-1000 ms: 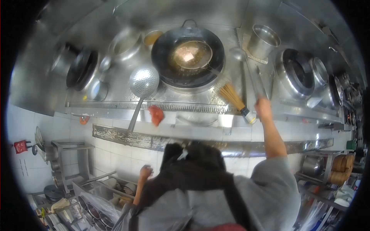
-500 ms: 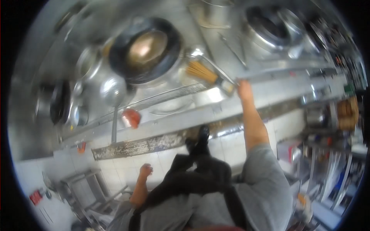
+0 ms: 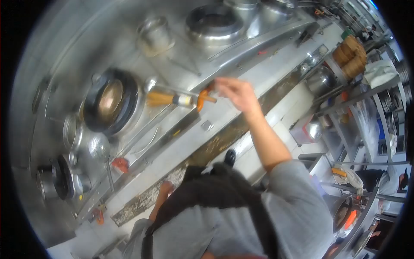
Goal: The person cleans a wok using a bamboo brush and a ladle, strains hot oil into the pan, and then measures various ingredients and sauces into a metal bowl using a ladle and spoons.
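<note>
My right hand (image 3: 235,93) is over the stove's front ledge, fingers stretched out and nothing visible in them. Its fingertips are close to the handle end of a bamboo wok brush (image 3: 160,99) with a white label, and to an orange piece (image 3: 201,100) around that handle. A ladle (image 3: 151,82) lies alongside the brush, its long handle pointing towards my right hand. To the left sits a dark wok (image 3: 132,105) with brownish liquid inside. My left hand (image 3: 166,188) is low beside my dark apron, small and blurred, its fingers not clear.
A perforated skimmer (image 3: 99,146) and a red cloth-like item (image 3: 120,164) lie at the stove's left front. Behind stand a metal pot (image 3: 156,36) and another burner ring (image 3: 214,23). Shelving with bamboo steamers (image 3: 350,56) is at the right. A person (image 3: 390,183) is at far right.
The view has turned, shifting the stove left and down. My right hand, earlier at the handle ends by the brush, now shows extended fingers. My left hand is now closer to my apron.
</note>
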Demonstrator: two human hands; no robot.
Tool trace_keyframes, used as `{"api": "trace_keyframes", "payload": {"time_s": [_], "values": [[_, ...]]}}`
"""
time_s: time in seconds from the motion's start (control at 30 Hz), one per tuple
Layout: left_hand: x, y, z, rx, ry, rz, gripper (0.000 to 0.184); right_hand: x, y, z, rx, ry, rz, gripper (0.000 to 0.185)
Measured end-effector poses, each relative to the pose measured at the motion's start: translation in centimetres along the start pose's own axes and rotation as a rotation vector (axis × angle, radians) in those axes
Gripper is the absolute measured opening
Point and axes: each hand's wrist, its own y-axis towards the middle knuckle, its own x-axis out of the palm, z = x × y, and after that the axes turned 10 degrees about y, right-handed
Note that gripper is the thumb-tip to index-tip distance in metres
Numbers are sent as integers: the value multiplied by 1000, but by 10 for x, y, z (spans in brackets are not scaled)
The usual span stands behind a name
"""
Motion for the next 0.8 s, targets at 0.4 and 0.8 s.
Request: {"api": "trace_keyframes", "payload": {"time_s": [0.4,0.8], "values": [[-1,94,227,686,919,19,28,-194,-422,196,1062,-904,-97,19],[-12,100,414,270,-69,-112,35,-334,-258,263,876,-1006,78,28]]}}
